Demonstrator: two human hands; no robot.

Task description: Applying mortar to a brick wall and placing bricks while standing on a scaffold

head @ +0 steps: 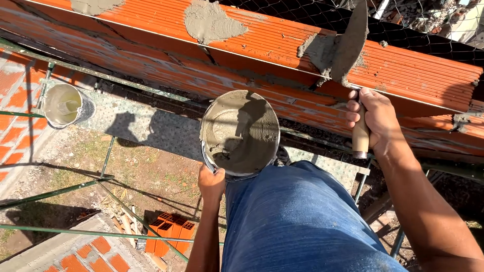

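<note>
Denim knee [302, 221] foreground | left hand [210, 182] grips mortar bucket [241, 133]; right hand [373, 121] clasps trowel [348, 43] on bricks [403, 70]

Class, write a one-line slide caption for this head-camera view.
Right hand spreads mortar on the brick wall with a trowel; left hand grips the mortar bucket.

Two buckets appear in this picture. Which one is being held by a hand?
The mortar-smeared bucket in the middle, gripped at its rim by the left hand. The other bucket stands untouched at far left, holding pale liquid.
</note>
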